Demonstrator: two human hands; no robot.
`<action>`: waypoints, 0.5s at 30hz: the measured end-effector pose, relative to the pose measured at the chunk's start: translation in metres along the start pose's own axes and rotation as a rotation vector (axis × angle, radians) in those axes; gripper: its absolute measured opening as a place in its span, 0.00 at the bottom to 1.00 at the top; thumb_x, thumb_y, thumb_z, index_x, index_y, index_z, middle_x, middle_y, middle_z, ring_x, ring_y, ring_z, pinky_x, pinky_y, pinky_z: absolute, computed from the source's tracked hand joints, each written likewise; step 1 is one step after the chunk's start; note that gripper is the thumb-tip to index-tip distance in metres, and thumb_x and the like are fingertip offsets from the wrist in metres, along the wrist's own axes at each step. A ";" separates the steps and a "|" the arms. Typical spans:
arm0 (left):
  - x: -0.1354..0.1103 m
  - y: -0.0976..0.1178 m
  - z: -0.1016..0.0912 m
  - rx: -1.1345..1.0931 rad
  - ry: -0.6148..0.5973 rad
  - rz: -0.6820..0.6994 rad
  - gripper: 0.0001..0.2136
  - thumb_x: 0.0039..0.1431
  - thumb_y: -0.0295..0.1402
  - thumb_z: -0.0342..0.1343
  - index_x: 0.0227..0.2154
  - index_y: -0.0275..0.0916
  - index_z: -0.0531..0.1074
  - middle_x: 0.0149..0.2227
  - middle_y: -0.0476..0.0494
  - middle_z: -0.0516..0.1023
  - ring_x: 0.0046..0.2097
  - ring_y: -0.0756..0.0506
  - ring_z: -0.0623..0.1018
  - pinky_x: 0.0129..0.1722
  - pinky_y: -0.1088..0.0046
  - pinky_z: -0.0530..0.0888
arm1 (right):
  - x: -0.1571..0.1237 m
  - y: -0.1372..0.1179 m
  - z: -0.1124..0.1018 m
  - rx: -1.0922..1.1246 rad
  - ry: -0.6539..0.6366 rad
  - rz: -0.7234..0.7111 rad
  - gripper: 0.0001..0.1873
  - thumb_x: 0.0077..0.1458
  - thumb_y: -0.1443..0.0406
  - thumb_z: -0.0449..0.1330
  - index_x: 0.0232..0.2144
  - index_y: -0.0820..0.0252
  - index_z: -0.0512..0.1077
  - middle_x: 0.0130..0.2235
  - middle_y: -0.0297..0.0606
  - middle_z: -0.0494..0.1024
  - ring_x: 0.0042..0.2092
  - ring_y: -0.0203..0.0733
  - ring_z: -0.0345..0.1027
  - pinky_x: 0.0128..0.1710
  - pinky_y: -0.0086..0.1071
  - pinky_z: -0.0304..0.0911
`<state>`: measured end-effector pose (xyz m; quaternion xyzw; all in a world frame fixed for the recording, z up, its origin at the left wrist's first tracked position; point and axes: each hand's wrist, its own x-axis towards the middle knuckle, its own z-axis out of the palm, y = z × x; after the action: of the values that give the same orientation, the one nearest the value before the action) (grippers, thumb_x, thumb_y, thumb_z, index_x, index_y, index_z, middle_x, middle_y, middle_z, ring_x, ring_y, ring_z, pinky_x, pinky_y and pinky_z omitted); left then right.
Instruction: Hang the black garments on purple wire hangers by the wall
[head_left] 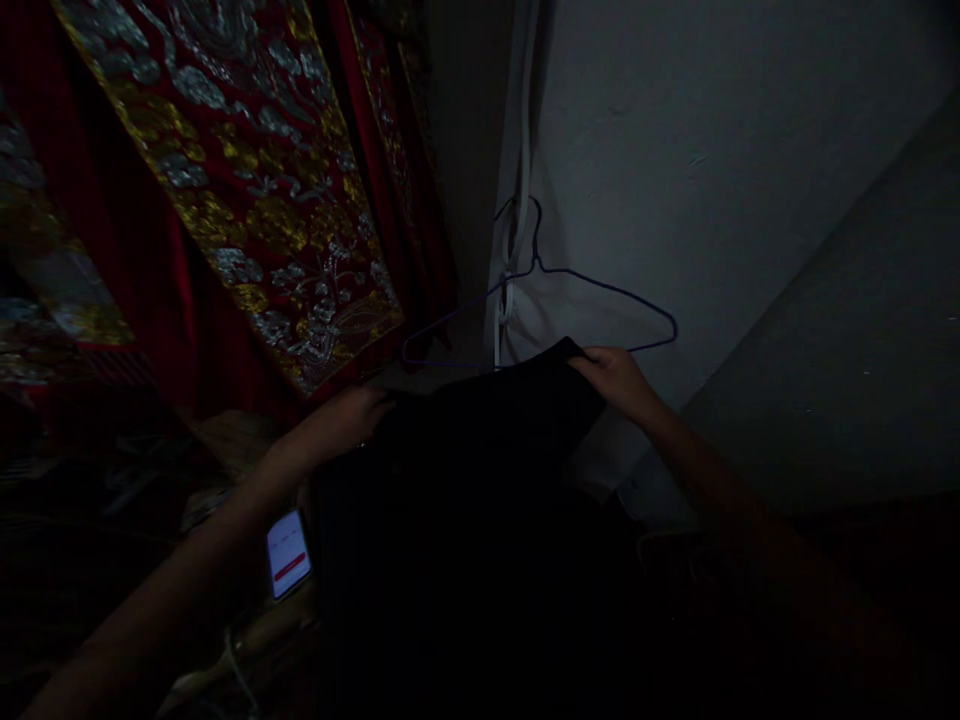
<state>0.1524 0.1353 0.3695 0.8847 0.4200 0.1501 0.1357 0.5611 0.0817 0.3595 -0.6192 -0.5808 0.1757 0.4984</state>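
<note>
A black garment (487,430) is stretched between my two hands, its upper edge held up in front of me; its kind is lost in the dark. My left hand (358,412) grips the left end of that edge. At the raised right corner, my right hand (609,378) pinches the cloth between thumb and fingers. Just beyond the fabric, a thin dark purple clothes hanger (592,280) hangs near the wall. Its bottom bar runs partly behind the cloth and my right hand.
Red cloth with gold and silver embroidery (300,200) hangs at the left. A pale cable (525,130) runs down along the grey wall (712,150). Below my left forearm, a phone (289,555) shows a lit screen. The lower area is very dark.
</note>
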 end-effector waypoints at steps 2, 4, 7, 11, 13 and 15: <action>0.010 0.013 -0.005 -0.004 0.135 0.065 0.13 0.67 0.36 0.45 0.35 0.39 0.74 0.41 0.38 0.81 0.42 0.40 0.81 0.48 0.63 0.75 | -0.006 -0.006 -0.014 -0.071 0.062 -0.023 0.20 0.47 0.49 0.62 0.18 0.59 0.69 0.18 0.30 0.64 0.22 0.34 0.56 0.21 0.28 0.48; 0.024 0.031 -0.011 -0.030 0.290 0.178 0.12 0.67 0.34 0.45 0.36 0.38 0.73 0.50 0.34 0.78 0.52 0.38 0.78 0.55 0.59 0.72 | -0.012 -0.014 -0.018 -0.102 0.086 -0.010 0.23 0.48 0.49 0.62 0.15 0.58 0.63 0.17 0.29 0.60 0.20 0.33 0.53 0.20 0.28 0.45; 0.053 0.057 -0.018 -0.068 0.437 0.363 0.09 0.66 0.32 0.46 0.37 0.37 0.71 0.58 0.33 0.72 0.62 0.38 0.71 0.62 0.57 0.67 | -0.023 -0.026 -0.008 -0.096 0.056 -0.006 0.24 0.50 0.49 0.60 0.15 0.57 0.61 0.17 0.29 0.59 0.20 0.33 0.53 0.18 0.28 0.44; 0.091 0.077 -0.023 -0.069 0.501 0.457 0.17 0.60 0.23 0.49 0.52 0.37 0.69 0.53 0.38 0.75 0.56 0.41 0.74 0.59 0.58 0.70 | -0.043 -0.038 0.011 -0.069 -0.034 -0.170 0.19 0.57 0.52 0.57 0.23 0.59 0.72 0.23 0.34 0.72 0.26 0.39 0.66 0.25 0.30 0.59; 0.104 0.076 -0.026 -0.066 0.505 0.456 0.21 0.59 0.20 0.47 0.55 0.36 0.68 0.51 0.38 0.77 0.54 0.42 0.75 0.58 0.59 0.70 | -0.050 -0.040 0.009 -0.099 0.004 -0.279 0.13 0.58 0.58 0.57 0.35 0.59 0.78 0.34 0.38 0.80 0.36 0.44 0.74 0.37 0.34 0.67; 0.110 0.071 -0.029 -0.051 0.495 0.461 0.18 0.61 0.21 0.45 0.51 0.35 0.72 0.48 0.38 0.78 0.52 0.42 0.76 0.56 0.60 0.71 | -0.051 -0.037 -0.004 -0.131 0.210 -0.297 0.19 0.56 0.62 0.60 0.50 0.56 0.76 0.43 0.40 0.81 0.42 0.45 0.75 0.45 0.37 0.68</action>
<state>0.2575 0.1811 0.4387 0.8894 0.2254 0.3973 0.0143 0.5311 0.0284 0.3731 -0.5728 -0.6207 -0.0035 0.5353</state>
